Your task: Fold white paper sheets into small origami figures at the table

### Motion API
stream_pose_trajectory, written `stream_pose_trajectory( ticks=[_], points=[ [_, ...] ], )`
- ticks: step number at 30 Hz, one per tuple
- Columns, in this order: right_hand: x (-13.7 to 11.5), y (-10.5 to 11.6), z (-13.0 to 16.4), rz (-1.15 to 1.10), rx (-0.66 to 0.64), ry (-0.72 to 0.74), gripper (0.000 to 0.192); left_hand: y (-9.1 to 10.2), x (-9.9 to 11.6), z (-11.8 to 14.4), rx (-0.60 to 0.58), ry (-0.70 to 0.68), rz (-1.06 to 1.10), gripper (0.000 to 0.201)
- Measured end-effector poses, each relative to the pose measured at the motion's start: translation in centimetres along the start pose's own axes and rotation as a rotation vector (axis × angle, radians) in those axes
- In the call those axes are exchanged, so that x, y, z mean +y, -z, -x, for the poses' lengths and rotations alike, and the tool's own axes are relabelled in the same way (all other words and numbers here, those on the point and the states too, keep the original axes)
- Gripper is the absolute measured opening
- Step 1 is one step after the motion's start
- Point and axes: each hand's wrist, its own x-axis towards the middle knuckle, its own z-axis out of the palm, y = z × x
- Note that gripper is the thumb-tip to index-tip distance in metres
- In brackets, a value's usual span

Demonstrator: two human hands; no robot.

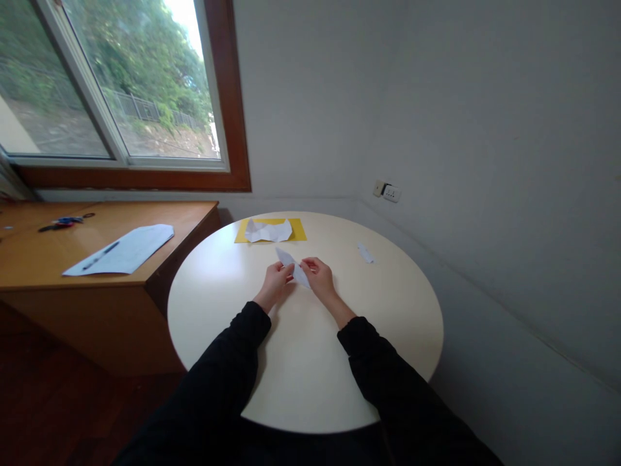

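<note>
Paper (pixel 300 276) at frame centre, pointed at its far end, pinched by left hand (pixel 275 281) and right hand (pixel 319 274). Looks partly folded; can't tell what folds are left. Creased sheet (pixel 268 232) on yellow card (pixel 299 228), upper centre; paper strip (pixel 365 253) right of centre.

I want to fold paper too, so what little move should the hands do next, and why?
Maybe press the small white paper against the round table. The left hand and right hand both grip it, and the tabletop beneath them looks smooth, so it could give a firm surface for flattening any crease.
</note>
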Motion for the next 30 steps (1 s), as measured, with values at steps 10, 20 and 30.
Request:
stream_pose_trajectory(
  ticks=[10,20,30],
  points=[
    [-0.2,-0.5,0.5,-0.153,-0.203,-0.191,0.034,-0.3,0.0,0.2,-0.048,-0.143,-0.034,0.023],
    [-0.3,-0.2,0.3,0.022,-0.14,-0.024,0.037,-0.4,-0.3,0.1,-0.047,-0.159,-0.016,0.028],
    [-1.6,-0.2,0.9,-0.003,-0.194,-0.036,0.034,-0.6,0.0,0.3,0.024,-0.092,0.098,0.034]
  ],
)
